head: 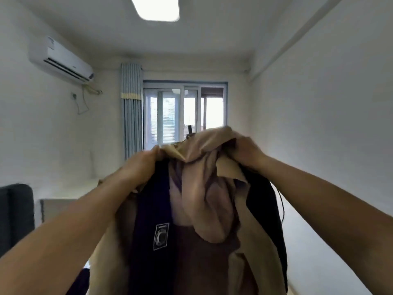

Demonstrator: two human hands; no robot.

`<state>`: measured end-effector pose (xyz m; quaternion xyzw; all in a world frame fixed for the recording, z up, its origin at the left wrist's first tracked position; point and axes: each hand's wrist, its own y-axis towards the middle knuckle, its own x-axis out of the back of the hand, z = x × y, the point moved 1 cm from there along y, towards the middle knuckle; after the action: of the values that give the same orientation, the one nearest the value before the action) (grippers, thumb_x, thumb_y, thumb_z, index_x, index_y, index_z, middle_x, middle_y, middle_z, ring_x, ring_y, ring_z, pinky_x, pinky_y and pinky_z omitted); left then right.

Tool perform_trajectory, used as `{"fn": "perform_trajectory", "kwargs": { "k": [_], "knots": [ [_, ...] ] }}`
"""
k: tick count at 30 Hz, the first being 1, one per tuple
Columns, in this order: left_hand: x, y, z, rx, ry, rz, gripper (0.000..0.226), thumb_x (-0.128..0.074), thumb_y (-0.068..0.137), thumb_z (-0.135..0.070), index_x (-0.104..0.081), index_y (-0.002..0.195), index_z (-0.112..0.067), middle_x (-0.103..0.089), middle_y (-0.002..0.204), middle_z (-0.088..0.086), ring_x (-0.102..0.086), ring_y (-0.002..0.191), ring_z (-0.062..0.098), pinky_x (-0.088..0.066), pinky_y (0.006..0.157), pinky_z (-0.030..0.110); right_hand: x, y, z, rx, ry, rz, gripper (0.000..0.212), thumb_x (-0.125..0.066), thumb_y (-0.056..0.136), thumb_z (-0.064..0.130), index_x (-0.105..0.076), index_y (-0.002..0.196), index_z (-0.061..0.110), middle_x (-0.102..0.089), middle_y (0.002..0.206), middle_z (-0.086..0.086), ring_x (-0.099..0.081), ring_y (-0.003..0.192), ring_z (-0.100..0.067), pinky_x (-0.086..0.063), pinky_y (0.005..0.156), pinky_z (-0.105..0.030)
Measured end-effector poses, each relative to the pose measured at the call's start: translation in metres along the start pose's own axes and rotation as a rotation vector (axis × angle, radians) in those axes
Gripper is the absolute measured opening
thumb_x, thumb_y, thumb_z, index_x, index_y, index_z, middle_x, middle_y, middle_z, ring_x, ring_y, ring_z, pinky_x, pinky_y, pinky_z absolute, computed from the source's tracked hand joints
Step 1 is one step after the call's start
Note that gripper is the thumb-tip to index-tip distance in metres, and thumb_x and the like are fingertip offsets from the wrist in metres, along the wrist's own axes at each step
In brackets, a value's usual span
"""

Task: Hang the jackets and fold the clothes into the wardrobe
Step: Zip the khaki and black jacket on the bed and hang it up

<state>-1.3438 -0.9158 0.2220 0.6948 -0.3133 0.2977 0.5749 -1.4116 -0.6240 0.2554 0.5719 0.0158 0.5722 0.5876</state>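
I hold a tan jacket [200, 188] with a dark navy lining up in front of me, at the middle of the view. My left hand [140, 165] grips its top edge on the left side. My right hand [244, 152] is closed on bunched fabric at the top right. The jacket hangs down between my forearms and shows a small white-framed label [161, 236] on the dark lining. A dark hanger hook [190, 130] pokes up just behind the collar. The wardrobe is not in view.
A window [185, 113] with a striped blue curtain [131, 111] fills the far wall. An air conditioner [61, 60] hangs on the left wall. A dark headboard [14, 216] and a light bedside cabinet [55, 207] stand at the lower left. A white wall runs along the right.
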Motion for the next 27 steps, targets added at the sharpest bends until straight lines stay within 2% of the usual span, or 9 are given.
{"fn": "perform_trajectory", "kwargs": {
  "k": [2,3,6,10,12,15,22,25,27],
  "knots": [
    [-0.04,-0.036,0.008,0.086,0.19,0.52,0.034,-0.04,0.093,-0.009,-0.059,0.12,-0.002,-0.064,0.114,0.017,-0.064,0.095,0.03,-0.052,0.071,0.033,-0.032,-0.044,-0.027,-0.138,-0.466,0.673,0.012,-0.058,0.086,0.024,-0.063,0.09,0.013,-0.067,0.099,-0.01,-0.062,0.086,-0.024,-0.053,0.081,-0.034],
    [-0.052,-0.045,0.013,0.131,0.204,0.601,0.031,-0.042,0.089,-0.007,-0.064,0.109,-0.001,-0.067,0.109,0.017,-0.065,0.086,0.028,-0.048,0.062,0.028,-0.044,-0.057,-0.038,-0.137,-0.613,0.781,0.012,-0.06,0.084,0.022,-0.065,0.09,0.013,-0.067,0.101,-0.01,-0.062,0.086,-0.024,-0.052,0.078,-0.033],
    [-0.047,-0.033,0.013,0.069,0.1,0.475,0.02,-0.045,0.083,-0.001,-0.063,0.084,-0.007,-0.068,0.094,0.019,-0.063,0.072,0.026,-0.039,0.057,0.027,-0.043,-0.049,-0.041,-0.062,-0.601,0.67,0.022,-0.063,0.085,0.029,-0.069,0.097,0.011,-0.067,0.102,-0.012,-0.061,0.092,-0.027,-0.047,0.075,-0.03],
    [-0.021,-0.006,0.023,-0.027,0.022,-0.09,0.019,-0.047,0.081,-0.004,-0.057,0.09,-0.017,-0.065,0.097,0.014,-0.059,0.084,0.03,-0.039,0.064,0.031,-0.006,-0.025,-0.039,0.044,-0.177,0.115,0.01,-0.066,0.082,0.018,-0.065,0.084,0.009,-0.066,0.087,-0.009,-0.061,0.085,-0.025,-0.039,0.066,-0.03],
    [-0.034,-0.021,0.03,-0.07,0.073,0.081,0.03,-0.047,0.084,-0.007,-0.062,0.108,-0.017,-0.067,0.102,0.014,-0.063,0.09,0.032,-0.046,0.068,0.033,-0.008,-0.044,-0.044,0.045,-0.112,0.16,0.009,-0.06,0.083,0.011,-0.066,0.089,0.01,-0.067,0.087,-0.007,-0.061,0.086,-0.022,-0.044,0.069,-0.03],
    [-0.075,-0.057,0.033,-0.157,0.272,0.714,0.026,-0.043,0.081,-0.008,-0.066,0.094,-0.013,-0.068,0.097,0.006,-0.065,0.086,0.021,-0.052,0.073,0.031,-0.044,-0.091,-0.062,-0.077,-0.507,0.786,0.016,-0.051,0.084,0.014,-0.059,0.072,0.02,-0.059,0.079,0.0,-0.057,0.08,-0.019,-0.043,0.061,-0.025],
    [-0.066,-0.055,0.011,-0.457,-0.103,0.392,0.039,-0.042,0.067,0.009,-0.066,0.086,-0.016,-0.062,0.085,-0.005,-0.059,0.082,0.016,-0.048,0.078,0.026,-0.033,-0.087,-0.041,0.08,-0.268,0.631,0.045,-0.044,0.082,-0.001,-0.057,0.062,0.037,-0.058,0.076,0.013,-0.053,0.075,-0.01,-0.047,0.074,-0.035],
    [-0.048,-0.061,-0.024,-0.595,-0.337,0.277,0.038,-0.049,0.071,0.015,-0.067,0.088,-0.013,-0.056,0.091,-0.009,-0.057,0.081,0.011,-0.044,0.073,0.011,-0.031,-0.078,-0.012,0.415,-0.36,0.589,0.021,-0.065,0.084,0.011,-0.068,0.087,0.031,-0.059,0.097,0.011,-0.052,0.091,-0.007,-0.047,0.087,-0.032],
    [-0.046,-0.068,-0.041,-0.639,-0.418,0.214,0.033,-0.057,0.075,0.011,-0.065,0.091,-0.016,-0.055,0.1,-0.006,-0.057,0.09,0.012,-0.047,0.078,0.018,-0.031,-0.076,0.005,0.688,-0.467,0.371,0.018,-0.073,0.081,0.019,-0.071,0.098,0.026,-0.06,0.1,0.003,-0.053,0.093,-0.01,-0.046,0.084,-0.03]
  ]
}}
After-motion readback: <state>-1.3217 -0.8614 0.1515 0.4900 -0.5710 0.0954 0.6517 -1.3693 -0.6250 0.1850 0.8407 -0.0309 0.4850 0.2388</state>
